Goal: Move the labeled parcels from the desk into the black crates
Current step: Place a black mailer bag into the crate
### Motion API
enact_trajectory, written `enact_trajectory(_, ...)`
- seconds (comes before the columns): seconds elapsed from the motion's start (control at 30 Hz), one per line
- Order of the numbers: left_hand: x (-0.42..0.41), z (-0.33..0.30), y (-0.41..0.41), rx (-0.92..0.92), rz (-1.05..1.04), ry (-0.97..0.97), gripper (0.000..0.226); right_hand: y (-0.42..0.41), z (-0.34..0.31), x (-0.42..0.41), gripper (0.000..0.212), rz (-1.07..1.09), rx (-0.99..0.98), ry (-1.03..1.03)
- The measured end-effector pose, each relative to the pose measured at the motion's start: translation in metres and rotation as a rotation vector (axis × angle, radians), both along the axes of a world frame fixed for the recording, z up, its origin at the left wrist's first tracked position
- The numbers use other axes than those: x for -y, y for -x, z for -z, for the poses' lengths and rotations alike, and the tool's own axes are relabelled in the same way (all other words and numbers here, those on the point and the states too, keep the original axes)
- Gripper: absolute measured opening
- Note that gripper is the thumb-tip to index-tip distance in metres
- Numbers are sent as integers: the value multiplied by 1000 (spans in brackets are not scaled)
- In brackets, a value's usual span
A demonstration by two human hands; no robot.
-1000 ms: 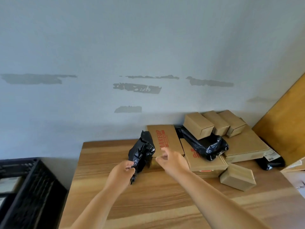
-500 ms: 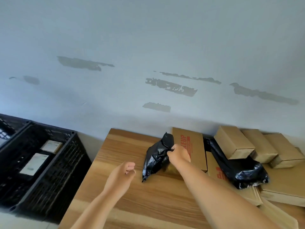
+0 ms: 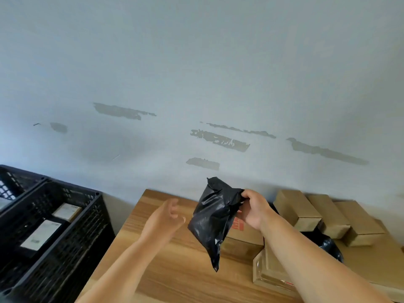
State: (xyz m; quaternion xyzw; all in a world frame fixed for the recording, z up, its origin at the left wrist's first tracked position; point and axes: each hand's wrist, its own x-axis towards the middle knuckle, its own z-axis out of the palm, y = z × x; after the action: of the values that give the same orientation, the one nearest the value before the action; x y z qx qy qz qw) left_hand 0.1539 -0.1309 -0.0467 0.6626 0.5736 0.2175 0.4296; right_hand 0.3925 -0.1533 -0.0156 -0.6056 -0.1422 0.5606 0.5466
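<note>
Our right hand [image 3: 251, 209] pinches the upper edge of a black poly parcel [image 3: 213, 217], which hangs in the air above the table [image 3: 175, 270], its lower corner pointing down. Just to the left of the parcel, our left hand [image 3: 164, 221] hovers with fingers loosely spread, holding nothing. Well to the left of that hand, beside the table, stands a black crate [image 3: 65, 237] with labeled parcels inside. To the right of our right hand, brown cardboard boxes [image 3: 328, 213] sit stacked against the wall [image 3: 196, 73].
</note>
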Motion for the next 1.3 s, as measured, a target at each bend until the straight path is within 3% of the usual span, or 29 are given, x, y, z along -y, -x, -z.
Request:
enact_trajectory(0.33, -6, -62, -41, 42, 157, -107, 80, -2, -90, 18, 35, -60, -16, -225)
enact_trajectory(0.7, 4, -103, -51, 280, 239, -64, 17, -15, -124, 33, 25, -3, 41, -343)
enact_trajectory(0.83, 1, -114, -47, 302, 188, -89, 15, -25, -128, 42, 10, 43, 167, -365)
enact_trajectory(0.97, -7, -126, -43, 282, 121, -158, 16, -34, -130, 48, 21, 149, 326, -349)
enact_trajectory(1.1, -11, -137, -42, 233, 109, -281, 18, -30, -133, 59, 31, -10, 455, -194)
enact_trajectory(1.3, -5, -146, -47, 216, 122, -408, 20, -27, -133, 62, 69, -281, 162, -69)
